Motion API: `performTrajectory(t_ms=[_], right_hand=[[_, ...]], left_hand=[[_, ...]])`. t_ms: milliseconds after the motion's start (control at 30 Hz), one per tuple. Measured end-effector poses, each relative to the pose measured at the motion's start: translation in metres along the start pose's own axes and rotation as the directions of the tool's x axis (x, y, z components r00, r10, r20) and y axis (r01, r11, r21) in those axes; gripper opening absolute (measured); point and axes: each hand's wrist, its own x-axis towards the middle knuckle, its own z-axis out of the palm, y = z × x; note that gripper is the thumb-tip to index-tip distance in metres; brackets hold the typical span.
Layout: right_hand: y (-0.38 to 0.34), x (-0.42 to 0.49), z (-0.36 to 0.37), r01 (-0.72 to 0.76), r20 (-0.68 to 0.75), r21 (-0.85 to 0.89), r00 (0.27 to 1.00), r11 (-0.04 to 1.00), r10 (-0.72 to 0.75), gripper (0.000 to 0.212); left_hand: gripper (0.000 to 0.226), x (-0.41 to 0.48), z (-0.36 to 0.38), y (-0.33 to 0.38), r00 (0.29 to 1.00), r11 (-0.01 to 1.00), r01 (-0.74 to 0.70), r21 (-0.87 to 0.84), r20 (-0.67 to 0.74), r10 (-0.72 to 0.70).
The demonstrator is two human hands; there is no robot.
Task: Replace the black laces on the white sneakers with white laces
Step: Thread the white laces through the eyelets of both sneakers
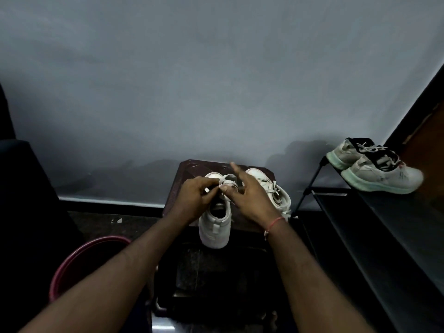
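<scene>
Two white sneakers stand side by side on a dark brown stool (177, 188). The nearer, left sneaker (215, 227) has its heel toward me and overhangs the stool's front edge. My left hand (192, 198) pinches a white lace (228, 179) over its tongue. My right hand (249, 195) pinches the same lace between thumb and a finger, with its forefinger pointing up. The right sneaker (278, 191) carries white laces and lies partly behind my right hand. No black lace shows on either shoe.
A black shoe rack (360, 212) stands at the right, with a pair of grey sneakers (379, 171) with mint soles on top. A dark red bucket (72, 260) sits at the lower left. A grey wall rises right behind the stool. The floor is dark.
</scene>
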Motion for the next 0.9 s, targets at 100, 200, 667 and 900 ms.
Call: performTrajectory(t_ms=[100,200,667,900], right_hand=[[0.007,-0.002,0.019,0.045,0.034,-0.067,0.999,0.997,-0.042,0.039],[0.008,-0.008,0.029,0.025,-0.15,-0.125,0.988,0.992,-0.043,0.019],[-0.01,-0.019,0.035,0.046,-0.03,-0.388,0.998,0.921,-0.062,0.015],[-0.01,-0.014,0.021,0.062,0.107,-0.465,0.994,0.883,-0.013,0.019]], left_hand=[[0.022,-0.006,-0.005,-0.005,0.999,1.0,-0.006,0.026,0.035,0.005],[0.018,-0.015,-0.003,-0.006,0.997,0.995,0.08,0.065,-0.026,-0.078],[0.021,-0.009,-0.009,0.012,0.938,0.953,0.25,0.172,0.2,-0.283],[0.012,-0.004,-0.008,0.003,0.906,0.918,0.342,0.2,0.189,-0.379]])
